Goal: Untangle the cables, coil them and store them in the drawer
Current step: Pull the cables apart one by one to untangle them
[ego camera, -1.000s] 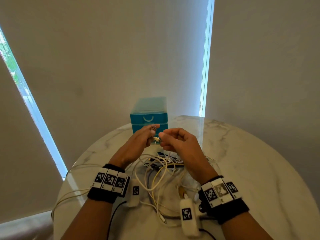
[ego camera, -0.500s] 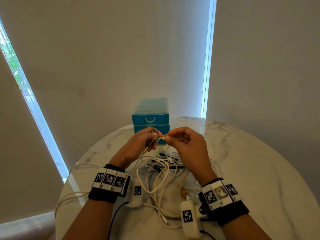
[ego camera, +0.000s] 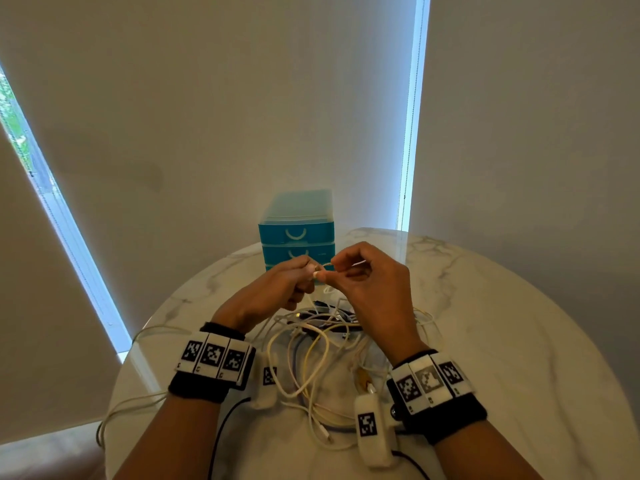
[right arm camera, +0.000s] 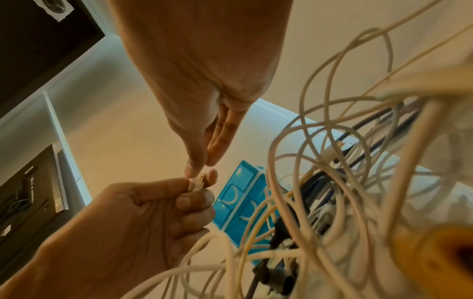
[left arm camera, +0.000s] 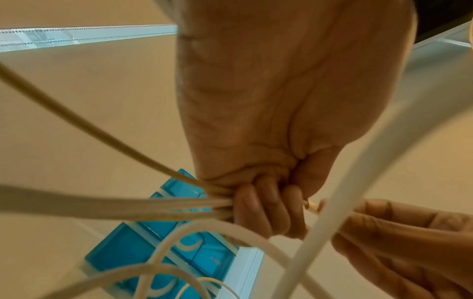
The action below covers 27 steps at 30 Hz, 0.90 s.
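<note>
A tangle of white, cream and dark cables (ego camera: 318, 341) lies on the round marble table (ego camera: 485, 341). Above it my left hand (ego camera: 301, 271) grips several cream cable strands (left arm camera: 153, 208) in a closed fist (left arm camera: 266, 208). My right hand (ego camera: 337, 270) pinches the white connector end (right arm camera: 195, 183) of that cable between thumb and fingertips, right against the left fingertips. From the hands the strands hang down into the tangle. The blue drawer unit (ego camera: 298, 233) stands behind the hands with its drawers closed.
One cream cable (ego camera: 114, 410) loops over the table's left edge. Window blinds close in the space behind the table. Bare marble (ego camera: 519, 393) shows to the right of the tangle.
Both hands have stayed together above the tangle and risen slightly. The right fingers have shifted their pinch on the cable end beside the left fingertips.
</note>
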Tool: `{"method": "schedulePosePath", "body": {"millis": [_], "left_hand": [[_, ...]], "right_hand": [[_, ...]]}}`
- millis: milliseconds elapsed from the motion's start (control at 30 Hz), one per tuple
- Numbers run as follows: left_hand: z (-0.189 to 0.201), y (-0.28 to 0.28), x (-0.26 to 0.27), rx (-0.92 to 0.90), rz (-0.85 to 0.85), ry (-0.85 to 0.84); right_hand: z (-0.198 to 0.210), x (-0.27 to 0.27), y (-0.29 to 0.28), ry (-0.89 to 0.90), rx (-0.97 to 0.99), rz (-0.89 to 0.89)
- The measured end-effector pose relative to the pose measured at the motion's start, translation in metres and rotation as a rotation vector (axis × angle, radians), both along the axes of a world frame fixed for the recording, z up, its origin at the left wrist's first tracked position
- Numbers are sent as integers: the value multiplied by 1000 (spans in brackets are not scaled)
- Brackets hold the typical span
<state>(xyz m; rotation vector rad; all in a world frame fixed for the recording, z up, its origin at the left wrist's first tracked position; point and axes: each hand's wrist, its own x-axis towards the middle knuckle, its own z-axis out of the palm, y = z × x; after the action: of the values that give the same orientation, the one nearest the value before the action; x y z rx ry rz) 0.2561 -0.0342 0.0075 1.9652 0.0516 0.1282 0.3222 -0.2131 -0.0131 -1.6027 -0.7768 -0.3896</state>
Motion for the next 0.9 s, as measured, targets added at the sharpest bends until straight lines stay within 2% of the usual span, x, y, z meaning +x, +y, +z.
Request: {"method": "schedulePosePath", "body": {"millis": [100,167,233,267,300,333,400,500,600,667,800,900], "left_hand": [[6,0,-1,-28,123,-62],[7,7,-2,31,220,-172],[8,11,-5,16,286,-256],[9,13,-6,2,315,-283],[11,13,-7,8,333,-300],[12,14,-8,28,348,-309],[12,15,-9,88,360,-323],[9,19,-11,94,332,-357],[10,13,-12,62,296,-365],[11,9,-12,80,260,-356],[8,6,-9,92,207,-324],[5,9,-7,171,223,-329]], "right_hand": [[2,1,-5,64,-45,-39],[7,-1,-10,164,-326,100],[6,-7,-10,189,-765,263],[3,-9,-8,166,-910,299],[0,-10,-6,138,-944,292],[0,-9,-4,122,-876,256],[2,-3,-7,167,-560,152],[11,8,-19,345,37,35],[14,16,-25,523,450,26],[13,17,-23,592,581,28],[14,18,-21,633,702,78],[17,20,-23,662,804,150]]}}
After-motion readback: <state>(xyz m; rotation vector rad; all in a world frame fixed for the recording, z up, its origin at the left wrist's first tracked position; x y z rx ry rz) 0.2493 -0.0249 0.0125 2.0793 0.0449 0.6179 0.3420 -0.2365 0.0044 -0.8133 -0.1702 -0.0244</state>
